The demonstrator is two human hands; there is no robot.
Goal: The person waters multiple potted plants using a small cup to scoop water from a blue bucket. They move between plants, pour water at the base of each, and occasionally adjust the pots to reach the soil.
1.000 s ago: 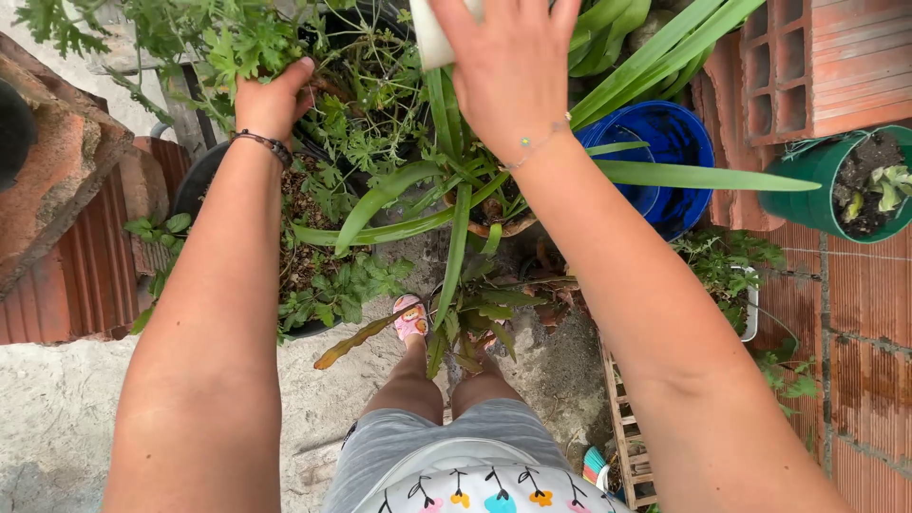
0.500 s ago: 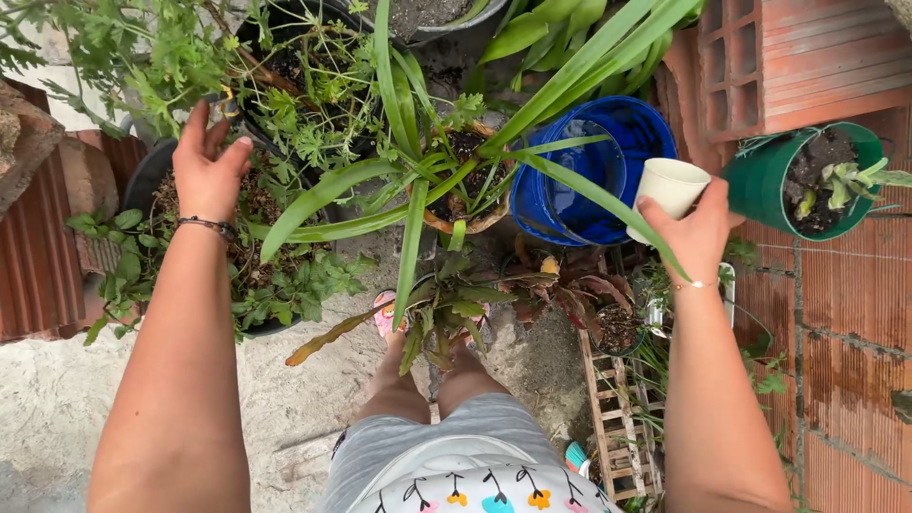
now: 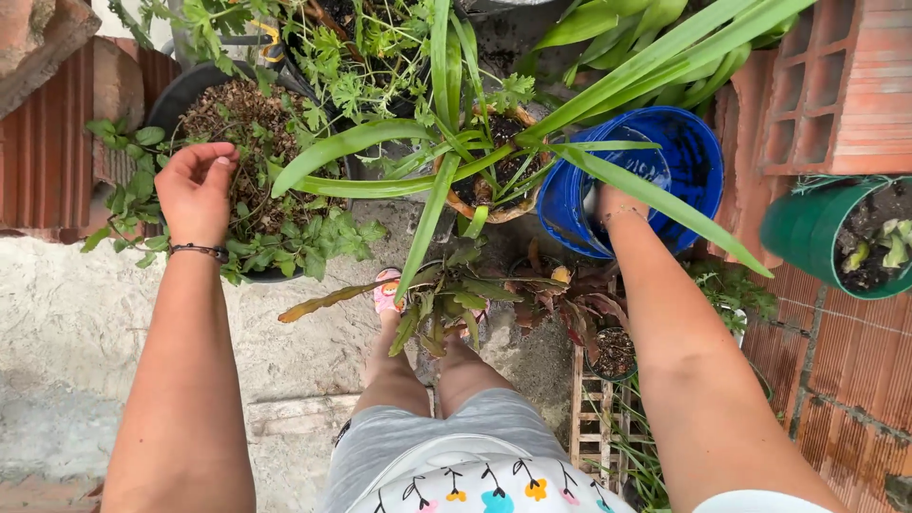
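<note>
Green pot (image 3: 819, 237), red bricks (image 3: 841, 85)

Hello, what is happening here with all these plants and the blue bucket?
A person stands among potted plants, seen from above. The right hand reaches down into the blue bucket, behind a long green leaf, so what it holds cannot be seen. The left hand hovers with curled fingers over the black pot of mulch and small green plants. A green pot stands to the right, by the red bricks.
</note>
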